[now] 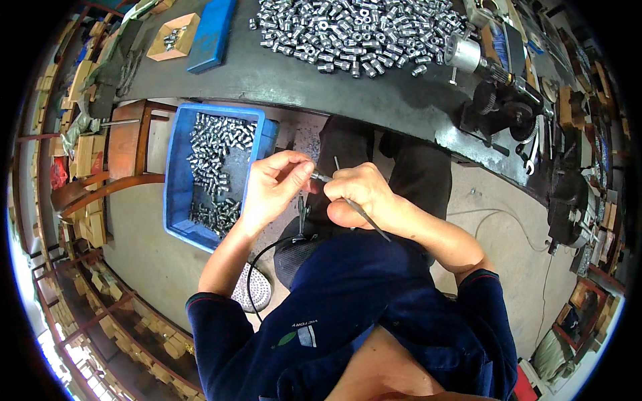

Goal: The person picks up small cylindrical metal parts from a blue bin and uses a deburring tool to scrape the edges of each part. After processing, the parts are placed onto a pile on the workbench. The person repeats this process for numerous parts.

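Observation:
Over my lap, both hands are close together around a small silver metal fitting (319,176). My left hand (273,184) pinches its left end between thumb and fingertips. My right hand (360,190) is closed at the fitting's other end, touching it. Through that right fist runs a slim, dark rod-shaped tool (366,217), one tip showing above the knuckles and the longer end slanting down towards my shirt. The fingers hide its middle, so its exact kind is unclear.
A blue bin (170,180) of metal fittings stands at my left. On the dark workbench (267,83) ahead lie a heap of fittings (354,33), a blue box (211,37), a small wooden tray (190,48) and a geared machine (501,100). A wooden chair (130,140) is far left.

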Action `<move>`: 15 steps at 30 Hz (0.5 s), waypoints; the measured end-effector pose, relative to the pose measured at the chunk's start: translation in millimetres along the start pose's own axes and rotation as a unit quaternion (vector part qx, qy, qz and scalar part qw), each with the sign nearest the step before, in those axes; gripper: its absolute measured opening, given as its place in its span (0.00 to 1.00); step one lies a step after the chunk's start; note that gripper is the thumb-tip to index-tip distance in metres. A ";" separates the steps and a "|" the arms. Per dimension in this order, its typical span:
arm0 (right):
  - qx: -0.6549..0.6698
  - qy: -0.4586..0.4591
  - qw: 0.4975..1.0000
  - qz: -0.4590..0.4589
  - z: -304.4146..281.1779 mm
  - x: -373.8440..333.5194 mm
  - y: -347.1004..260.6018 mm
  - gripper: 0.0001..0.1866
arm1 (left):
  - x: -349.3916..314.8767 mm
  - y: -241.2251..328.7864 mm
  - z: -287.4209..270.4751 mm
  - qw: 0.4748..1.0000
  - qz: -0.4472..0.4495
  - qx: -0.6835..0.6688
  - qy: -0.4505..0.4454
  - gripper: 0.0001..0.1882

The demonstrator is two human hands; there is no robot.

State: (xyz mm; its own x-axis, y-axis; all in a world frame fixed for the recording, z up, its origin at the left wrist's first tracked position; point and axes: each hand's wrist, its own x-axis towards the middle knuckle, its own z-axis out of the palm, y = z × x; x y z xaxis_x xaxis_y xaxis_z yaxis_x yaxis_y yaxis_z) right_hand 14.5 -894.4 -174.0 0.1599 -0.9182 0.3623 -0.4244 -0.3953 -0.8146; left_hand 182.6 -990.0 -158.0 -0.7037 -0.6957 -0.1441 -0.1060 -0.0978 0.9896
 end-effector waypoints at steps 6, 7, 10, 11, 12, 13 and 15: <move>-0.007 0.034 0.999 -0.017 1.9 -5.1 2.2 0.11 | 2.1 5.6 -1.0 0.998 0.022 -0.017 -0.064 0.09; -0.007 0.038 0.999 -0.021 2.4 -5.3 3.1 0.10 | 3.7 2.5 -1.7 0.997 0.037 -0.011 -0.064 0.09; -0.016 0.040 0.999 -0.030 2.5 -6.1 3.7 0.11 | 3.9 3.2 0.5 0.996 0.019 -0.046 -0.073 0.09; -0.020 0.039 0.998 -0.032 2.5 -6.6 3.9 0.11 | 4.0 4.0 2.0 0.995 0.003 -0.065 -0.077 0.08; 0.002 0.039 0.999 -0.033 2.9 -7.1 4.8 0.11 | 4.5 3.6 3.1 0.994 -0.008 -0.066 -0.086 0.08; 0.025 0.038 0.998 -0.034 3.8 -7.7 5.8 0.12 | 4.9 2.6 3.6 0.993 -0.018 -0.066 -0.095 0.08; 0.059 0.026 0.998 -0.023 2.4 -8.9 6.0 0.14 | 5.8 0.3 1.9 0.992 -0.028 -0.063 -0.101 0.08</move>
State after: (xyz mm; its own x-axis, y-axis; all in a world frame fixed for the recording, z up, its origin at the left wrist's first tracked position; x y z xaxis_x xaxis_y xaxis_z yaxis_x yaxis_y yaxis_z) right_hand 12.7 -888.7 -183.2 0.1282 -0.8981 0.4207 -0.3087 -0.4393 -0.8436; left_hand 177.2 -992.7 -158.6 -0.8274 -0.5309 -0.1833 -0.0679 -0.2294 0.9710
